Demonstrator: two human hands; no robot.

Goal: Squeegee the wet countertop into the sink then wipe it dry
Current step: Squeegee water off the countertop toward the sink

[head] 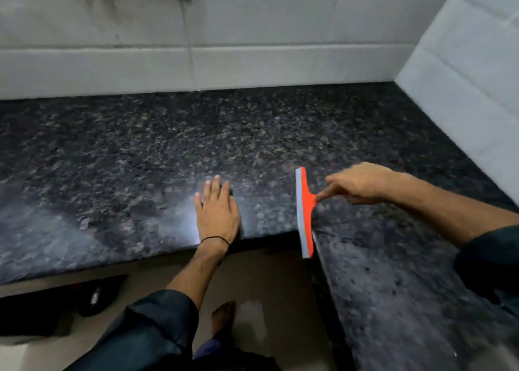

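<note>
A dark speckled granite countertop (pixel 146 151) fills the middle of the view and turns toward me on the right, forming an L. An orange squeegee (pixel 306 216) with a grey rubber blade stands with its blade on the counter at the inner corner, its lower end hanging past the counter edge. My right hand (pixel 356 183) is shut on the squeegee's handle, to the right of the blade. My left hand (pixel 217 212) lies flat on the counter near the front edge, fingers apart, holding nothing. No sink or cloth is in view.
White tiled walls (pixel 252 33) rise behind the counter and on the right. Below the counter edge lie a tiled floor (pixel 266 286), my bare foot (pixel 223 314) and a dark shoe-like object (pixel 99 294) at the left.
</note>
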